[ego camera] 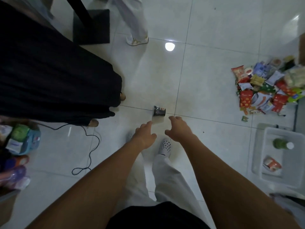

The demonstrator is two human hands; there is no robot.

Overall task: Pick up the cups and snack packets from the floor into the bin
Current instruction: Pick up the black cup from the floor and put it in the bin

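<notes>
While left hand (143, 135), right hand (179, 129) hover, cup (159, 111) just beyond

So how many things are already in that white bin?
2: a green bottle at its far end and a red-and-white cup on its side nearer the camera. The bin runs past the picture's right edge, so more may be hidden.

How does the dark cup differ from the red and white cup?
The dark cup lies on the floor; the red and white cup is already in the bin. The dark cup is blackish; the red and white cup is bright. Both lie on their sides.
</notes>
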